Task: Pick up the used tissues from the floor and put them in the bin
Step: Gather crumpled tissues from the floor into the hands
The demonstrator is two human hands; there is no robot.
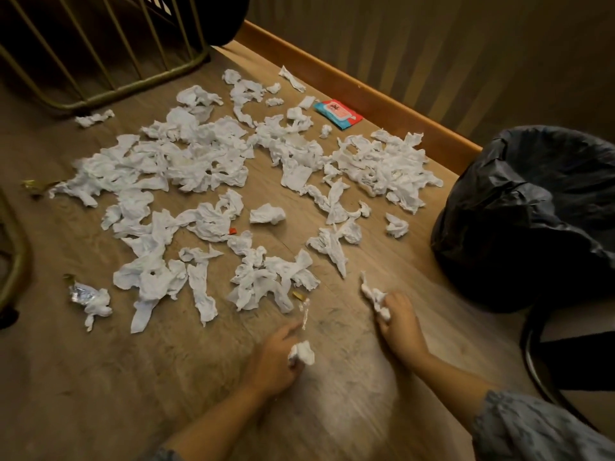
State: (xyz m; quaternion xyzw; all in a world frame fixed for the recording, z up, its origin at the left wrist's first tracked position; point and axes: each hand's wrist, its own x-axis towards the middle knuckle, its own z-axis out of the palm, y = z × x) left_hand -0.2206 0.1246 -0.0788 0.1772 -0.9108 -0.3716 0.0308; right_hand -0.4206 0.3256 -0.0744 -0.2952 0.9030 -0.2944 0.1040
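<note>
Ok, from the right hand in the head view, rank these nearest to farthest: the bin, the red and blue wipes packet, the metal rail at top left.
From the right hand, which grips a tissue:
1. Bin, lined with a black bag, just to its right.
2. Wipes packet, far ahead beside the wooden skirting.
3. Metal rail, farthest, ahead and to the left.

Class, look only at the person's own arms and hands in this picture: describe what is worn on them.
The left hand and right hand are both bare: no gloves, and no rings or watch show. The forearms are uncovered. A blue-grey patterned sleeve is pushed up on the right arm; only a sliver of similar fabric shows on the left.
</note>
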